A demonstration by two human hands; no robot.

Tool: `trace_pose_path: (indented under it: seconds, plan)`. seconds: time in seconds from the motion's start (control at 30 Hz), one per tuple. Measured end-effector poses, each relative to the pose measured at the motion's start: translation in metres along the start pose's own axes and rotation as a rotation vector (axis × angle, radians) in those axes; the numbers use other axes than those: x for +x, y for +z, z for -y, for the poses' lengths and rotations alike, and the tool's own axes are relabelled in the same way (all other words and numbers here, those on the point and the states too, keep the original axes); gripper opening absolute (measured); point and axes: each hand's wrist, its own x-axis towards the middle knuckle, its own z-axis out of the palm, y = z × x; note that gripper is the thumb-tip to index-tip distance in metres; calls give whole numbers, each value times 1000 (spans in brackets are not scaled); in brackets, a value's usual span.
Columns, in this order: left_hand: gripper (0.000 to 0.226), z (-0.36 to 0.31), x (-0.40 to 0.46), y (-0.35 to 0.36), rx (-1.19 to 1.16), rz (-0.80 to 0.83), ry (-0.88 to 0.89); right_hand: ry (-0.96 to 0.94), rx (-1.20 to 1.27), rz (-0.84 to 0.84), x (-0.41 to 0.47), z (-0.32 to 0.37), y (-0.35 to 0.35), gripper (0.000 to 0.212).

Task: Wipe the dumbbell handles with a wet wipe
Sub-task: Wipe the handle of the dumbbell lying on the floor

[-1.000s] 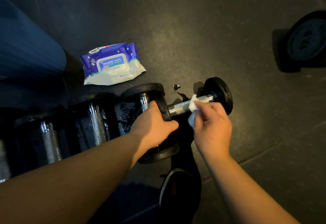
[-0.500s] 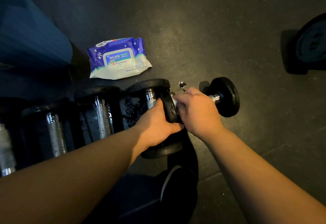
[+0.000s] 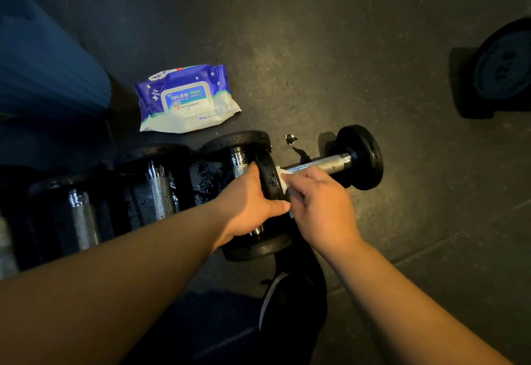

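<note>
Since 0.5 s ago the right hand point(image 3: 321, 204) slides back, pinching the wet wipe point(image 3: 283, 179) around the handle point(image 3: 319, 164) at 3 o'clock; the left hand point(image 3: 247, 204) grips the near plate point(image 3: 268, 176) to stop the dumbbell rolling.

The right hand point(image 3: 321, 206) covers most of the wet wipe point(image 3: 283, 176) and the near-left end of the dumbbell handle point(image 3: 319, 163). The left hand point(image 3: 247, 206) hides part of the neighbouring dumbbell point(image 3: 247, 149). The weight plate point(image 3: 502, 69) at far right and the leftmost dumbbell point(image 3: 5, 244) are cut by the edges. The pack's point(image 3: 186, 97) small print is unreadable.
</note>
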Motion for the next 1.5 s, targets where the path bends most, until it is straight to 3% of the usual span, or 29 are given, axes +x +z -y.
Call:
trace_pose_path:
  seconds: [0.27, 0.43, 0.53, 0.63, 0.73, 0.97, 1.1, 1.23, 1.37, 1.5]
  plan:
    - [89, -3, -2, 1, -33, 24, 7, 159, -162, 206, 53, 18, -16, 16]
    - [85, -6, -4, 0, 48, -4, -13, 47, -126, 173, 37, 10, -16, 19]
    - [92, -14, -15, 8, 296, -67, -45, 61, -7, 128, 20, 2, -12, 19]
    - [83, -26, -25, 22, 533, -236, -76, 73, 18, 118, 16, -1, -8, 22]
    - [61, -29, -22, 27, 431, -317, -91, 75, 24, 113, 21, -1, -8, 22]
    - [59, -36, -10, 24, 114, -252, -52, 72, -5, 114, 27, -3, -17, 20]
    - [46, -45, -3, 32, 187, -174, 8, 101, -8, 115, 22, -18, -26, 18]
    - [12, -42, -3, 37, 179, -139, 34, 110, -13, 119, 15, -23, -25, 20]
    - [43, -39, -7, 38, 255, -165, 7, 123, 11, 82, 12, -25, -20, 18]
    - [47, -33, -13, 40, 341, -215, 28, 110, 27, 60, 7, -28, -19, 21]
